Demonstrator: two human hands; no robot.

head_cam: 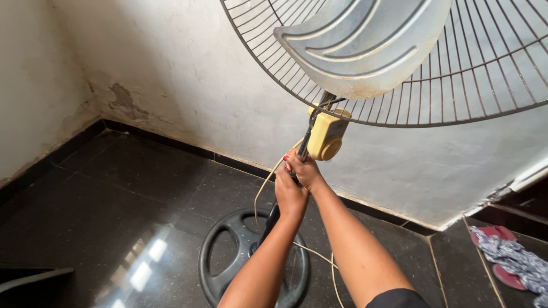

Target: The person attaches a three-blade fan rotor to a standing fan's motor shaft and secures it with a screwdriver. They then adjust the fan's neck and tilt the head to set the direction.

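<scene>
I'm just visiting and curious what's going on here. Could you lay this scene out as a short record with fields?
Setting: corner of a room, dark glossy tiled floor, stained pale plaster wall
Main thing: pedestal fan with grey wire guard, translucent grey blade, yellow plastic control box, dark upright pole, round black spoked base
Left hand: wrapped around the pole below the control box
Right hand: gripping the pole just above the left hand
Cable: cream cord hanging beside the pole down to the floor
Far right: red slippers and patterned blue cloth
</scene>
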